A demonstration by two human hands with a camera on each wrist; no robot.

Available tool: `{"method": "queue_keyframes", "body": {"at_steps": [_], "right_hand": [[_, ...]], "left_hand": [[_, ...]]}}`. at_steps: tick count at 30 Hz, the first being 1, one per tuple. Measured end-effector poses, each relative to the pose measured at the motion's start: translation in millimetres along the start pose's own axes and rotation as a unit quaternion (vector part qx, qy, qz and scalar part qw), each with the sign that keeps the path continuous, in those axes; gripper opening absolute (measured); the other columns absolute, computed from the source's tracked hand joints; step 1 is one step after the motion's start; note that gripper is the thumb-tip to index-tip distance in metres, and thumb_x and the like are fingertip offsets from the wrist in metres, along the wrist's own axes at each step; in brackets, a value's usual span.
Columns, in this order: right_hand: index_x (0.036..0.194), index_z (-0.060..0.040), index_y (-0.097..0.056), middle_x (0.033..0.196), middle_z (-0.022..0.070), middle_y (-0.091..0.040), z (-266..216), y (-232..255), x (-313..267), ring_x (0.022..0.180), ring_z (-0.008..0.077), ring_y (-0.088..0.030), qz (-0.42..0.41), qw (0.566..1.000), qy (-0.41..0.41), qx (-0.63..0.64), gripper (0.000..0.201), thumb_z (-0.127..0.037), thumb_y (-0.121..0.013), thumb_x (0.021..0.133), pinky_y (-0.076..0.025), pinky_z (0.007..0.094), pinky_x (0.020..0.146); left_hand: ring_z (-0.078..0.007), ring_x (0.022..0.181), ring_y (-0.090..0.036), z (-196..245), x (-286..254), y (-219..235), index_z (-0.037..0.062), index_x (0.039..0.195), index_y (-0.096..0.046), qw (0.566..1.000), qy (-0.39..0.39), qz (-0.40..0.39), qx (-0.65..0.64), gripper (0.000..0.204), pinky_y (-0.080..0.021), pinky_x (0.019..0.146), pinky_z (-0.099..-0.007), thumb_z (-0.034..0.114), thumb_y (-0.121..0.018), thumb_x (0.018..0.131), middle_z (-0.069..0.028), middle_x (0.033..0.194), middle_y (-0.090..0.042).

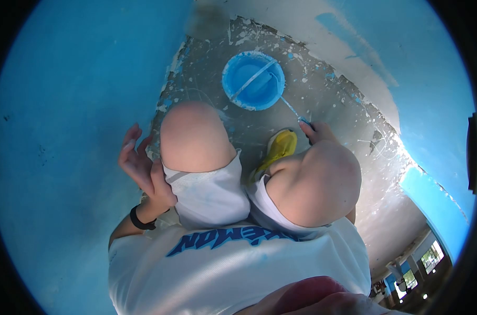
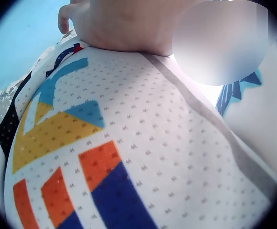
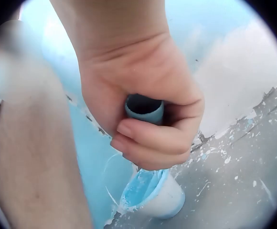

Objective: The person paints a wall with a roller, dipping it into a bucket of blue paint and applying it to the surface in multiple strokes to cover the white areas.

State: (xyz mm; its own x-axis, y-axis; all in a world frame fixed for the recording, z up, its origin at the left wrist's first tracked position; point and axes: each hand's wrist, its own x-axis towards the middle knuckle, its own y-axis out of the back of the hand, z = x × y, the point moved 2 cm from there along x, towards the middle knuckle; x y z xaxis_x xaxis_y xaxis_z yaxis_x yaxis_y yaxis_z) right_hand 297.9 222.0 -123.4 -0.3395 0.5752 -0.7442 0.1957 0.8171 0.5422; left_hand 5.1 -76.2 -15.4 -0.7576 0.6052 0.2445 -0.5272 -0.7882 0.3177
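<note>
Here's the right hand (image 1: 323, 134), right of centre in the head view, clenched round a handle (image 1: 306, 124); from it a thin rod (image 1: 291, 108) slants up into the blue-smeared bucket (image 1: 226, 86) at top centre, a pale strip (image 1: 252, 82) lying across its mouth; the right wrist view adds the handle's hollow end, framed by curled fingers, and the bucket's pale outer wall, lower centre; over at left in the head view, the left hand (image 1: 146, 168) is loose and holding nothing, beside the knee (image 1: 195, 136); the left wrist view catches the shorts' (image 2: 153, 119) coloured print, that hand mostly cut off, upper right blurred; the rod's far end is hard to make out.
</note>
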Motion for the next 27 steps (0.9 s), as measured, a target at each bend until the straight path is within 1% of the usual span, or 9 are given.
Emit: {"method": "queue_keyframes", "body": {"at_steps": [1, 4, 8, 10, 17, 20, 22, 25, 27], "right_hand": [[0.082, 0.0008, -0.067, 0.065, 0.0096, -0.06, -4, -4, 9, 0.06, 0.0195, -0.059, -0.013, 1.0, -0.006, 0.002, 0.057, -0.055, -0.063, 0.095, -0.045, 0.0366, 0.058], [0.079, 0.0006, -0.064, 0.061, 0.0094, -0.058, -14, -13, 25, 0.053, 0.0195, -0.055, -0.012, 0.999, 0.047, -0.001, 0.06, -0.057, -0.061, 0.096, -0.042, 0.0378, 0.052], [0.076, 0.0003, -0.063, 0.059, 0.0107, -0.058, -48, -9, 30, 0.05, 0.021, -0.055, -0.046, 0.998, 0.0, -0.035, 0.06, -0.055, -0.058, 0.098, -0.042, 0.0397, 0.049], [0.097, 0.007, -0.07, 0.094, 0.03, -0.069, -59, -7, 30, 0.093, 0.0464, -0.067, -0.084, 0.992, -0.006, -0.09, 0.059, -0.049, -0.054, 0.101, -0.05, 0.0507, 0.08], [0.1, 0.0058, -0.07, 0.103, 0.0326, -0.068, -78, -10, 28, 0.1, 0.0474, -0.066, -0.132, 0.985, -0.025, -0.107, 0.058, -0.048, -0.049, 0.103, -0.05, 0.0516, 0.086], [0.097, 0.0061, -0.07, 0.096, 0.0314, -0.069, -68, -22, 34, 0.095, 0.0486, -0.066, -0.061, 0.993, -0.007, -0.103, 0.058, -0.047, -0.048, 0.104, -0.051, 0.0522, 0.083], [0.079, 0.0083, -0.062, 0.071, 0.0236, -0.066, -66, -26, 37, 0.057, 0.0315, -0.066, -0.03, 0.995, 0.032, -0.086, 0.065, -0.05, -0.047, 0.104, -0.053, 0.0442, 0.057], [0.079, 0.0081, -0.062, 0.071, 0.022, -0.066, -73, -19, 33, 0.057, 0.0306, -0.067, -0.092, 0.994, -0.012, -0.061, 0.066, -0.051, -0.046, 0.104, -0.054, 0.0443, 0.058], [0.079, 0.0071, -0.063, 0.07, 0.0208, -0.065, -75, -15, 30, 0.055, 0.0296, -0.065, -0.095, 0.994, -0.004, -0.06, 0.066, -0.052, -0.047, 0.104, -0.052, 0.0437, 0.055]], "left_hand": [[-0.0411, 0.139, -0.035, 0, 0, 1, 0.0035, 0.145, -0.024, 1.0, -0.001, 0.001, 0.003, 0.063, -0.037, 0.106, -0.0545, 0.007, -0.045, 0.085, -0.0336, 0.151, -0.03], [-0.0409, 0.138, -0.036, 1, 0, 2, 0.0034, 0.145, -0.024, 1.0, 0.011, 0.006, 0.022, 0.063, -0.038, 0.105, -0.0548, 0.008, -0.045, 0.086, -0.034, 0.151, -0.029], [-0.0408, 0.137, -0.036, 4, 2, 2, 0.0031, 0.144, -0.024, 1.0, 0.002, -0.002, 0.016, 0.062, -0.04, 0.104, -0.0547, 0.009, -0.045, 0.086, -0.0339, 0.151, -0.03], [-0.0406, 0.137, -0.037, 4, 2, 3, 0.0029, 0.143, -0.025, 1.0, 0.005, -0.001, 0.017, 0.061, -0.04, 0.103, -0.0544, 0.009, -0.045, 0.086, -0.0338, 0.15, -0.03], [-0.04, 0.136, -0.038, 2, -2, 4, 0.0041, 0.143, -0.025, 1.0, 0.001, 0.015, -0.007, 0.062, -0.041, 0.103, -0.0545, 0.008, -0.045, 0.084, -0.0336, 0.15, -0.031], [-0.0403, 0.137, -0.038, 3, -4, 5, 0.0047, 0.143, -0.026, 1.0, 0.001, 0.021, -0.002, 0.062, -0.04, 0.104, -0.0545, 0.008, -0.044, 0.084, -0.0335, 0.149, -0.031], [-0.0411, 0.137, -0.038, 2, -5, 7, 0.0049, 0.143, -0.026, 1.0, 0.007, 0.025, -0.012, 0.061, -0.04, 0.105, -0.0545, 0.008, -0.044, 0.084, -0.0336, 0.15, -0.031], [-0.0417, 0.138, -0.038, 3, -6, 8, 0.0047, 0.143, -0.026, 1.0, 0.003, 0.02, 0.0, 0.061, -0.039, 0.106, -0.0545, 0.008, -0.044, 0.085, -0.0336, 0.15, -0.031], [-0.0418, 0.139, -0.037, 5, -7, 7, 0.0047, 0.143, -0.026, 1.0, 0.001, 0.02, 0.004, 0.06, -0.039, 0.106, -0.0544, 0.008, -0.044, 0.086, -0.0336, 0.15, -0.031]]}}
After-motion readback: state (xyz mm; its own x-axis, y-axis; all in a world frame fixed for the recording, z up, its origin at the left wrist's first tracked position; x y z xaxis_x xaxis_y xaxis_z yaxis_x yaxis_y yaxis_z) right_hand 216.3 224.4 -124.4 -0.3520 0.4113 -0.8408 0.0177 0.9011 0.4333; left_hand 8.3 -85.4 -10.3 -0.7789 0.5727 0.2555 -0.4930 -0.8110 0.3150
